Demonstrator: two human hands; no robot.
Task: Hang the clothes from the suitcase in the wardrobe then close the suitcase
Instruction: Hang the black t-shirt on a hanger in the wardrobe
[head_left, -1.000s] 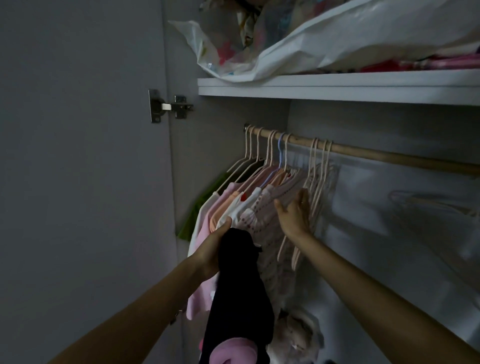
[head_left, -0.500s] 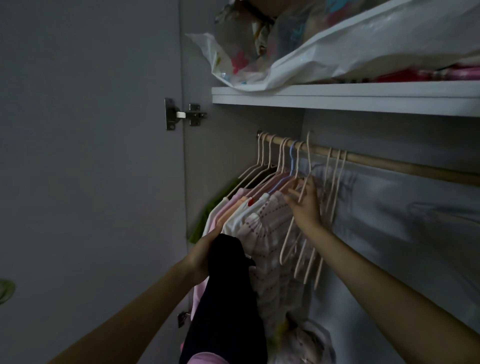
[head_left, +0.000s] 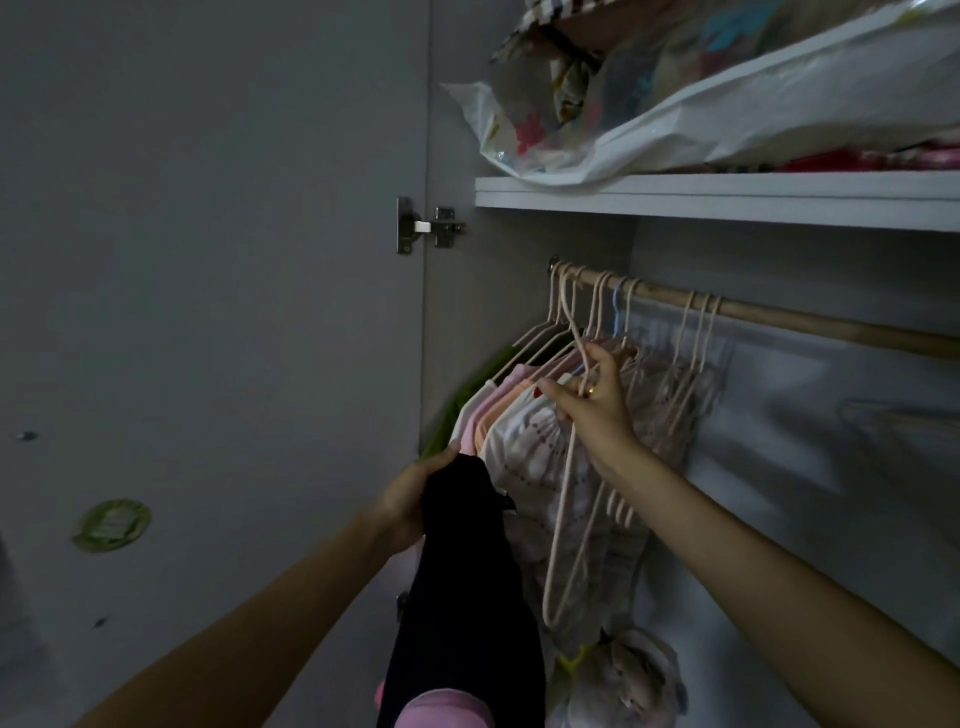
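R hand has pulled a thin wire hanger off the wooden rail since before, grip pinching it. L hand grips soft black garment.

right hand gripping hanger, left hand holding black garment

Person, head-camera view: two forearms showing, both bare from the frame's lower edge to the wrist; no sleeve edge appearing on either arm; left hand showing no glove; whether it is wearing a ring or watch cannot be told in the dim light; right hand likewise ungloved, wearing a small ring on one finger, the band glinting a pale gold tone; fingernails appearing short and unpainted; lighting dimming finer detail.
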